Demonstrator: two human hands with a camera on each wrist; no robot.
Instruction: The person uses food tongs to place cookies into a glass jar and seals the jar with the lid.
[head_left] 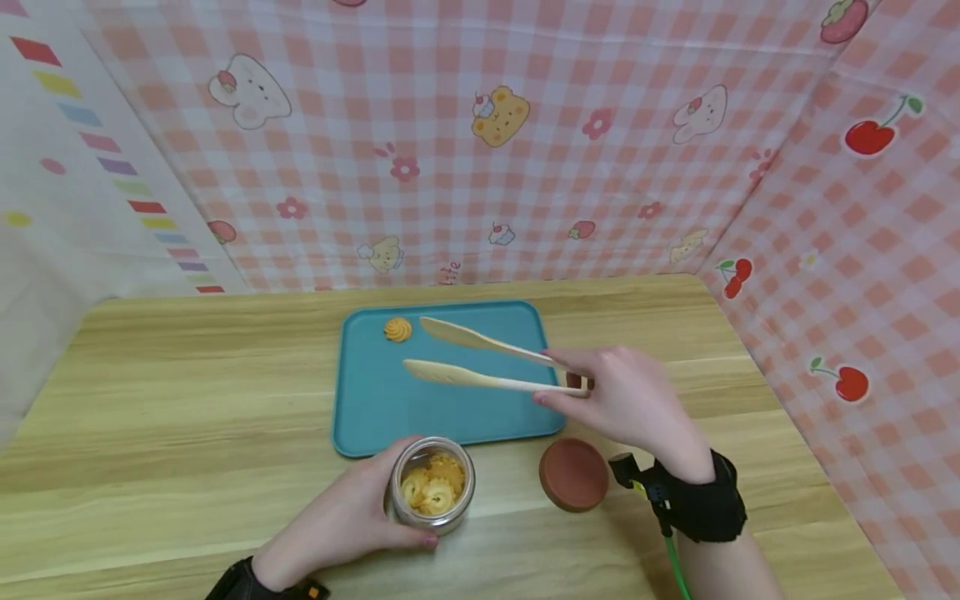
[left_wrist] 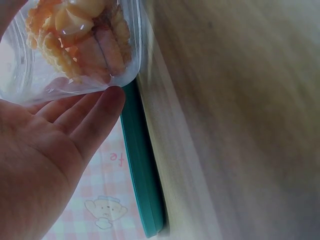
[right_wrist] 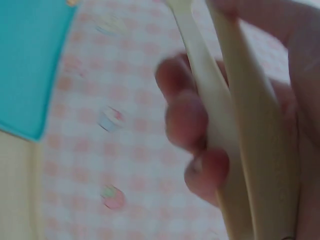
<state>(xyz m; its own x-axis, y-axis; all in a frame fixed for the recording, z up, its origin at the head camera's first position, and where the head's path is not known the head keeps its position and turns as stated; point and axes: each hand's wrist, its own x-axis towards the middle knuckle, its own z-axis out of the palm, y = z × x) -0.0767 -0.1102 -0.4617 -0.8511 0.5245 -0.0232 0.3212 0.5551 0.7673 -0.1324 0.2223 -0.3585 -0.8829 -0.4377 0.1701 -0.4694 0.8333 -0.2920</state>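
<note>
In the head view my left hand [head_left: 363,504] holds a clear jar [head_left: 462,515], its fingers and thumb around the side. Several piped cookies [head_left: 437,490] lie inside the uncovered jar. The left wrist view shows the jar wall [left_wrist: 131,75] with the fingers against it. My right hand [head_left: 626,396] grips cream-coloured tongs [head_left: 480,379] near their joined end. The tongs' arms are spread apart over the blue tray [head_left: 450,421], with nothing between their tips. One swirled cookie [head_left: 397,330] sits at the tray's far left corner, just left of the upper tip.
A round brown lid [head_left: 573,475] lies on the wooden table [head_left: 187,400], right of the jar and below the right hand. Pink checked cloth [head_left: 450,167] hangs behind the table and along its right side. A green cable [head_left: 675,567] runs from the right wrist camera.
</note>
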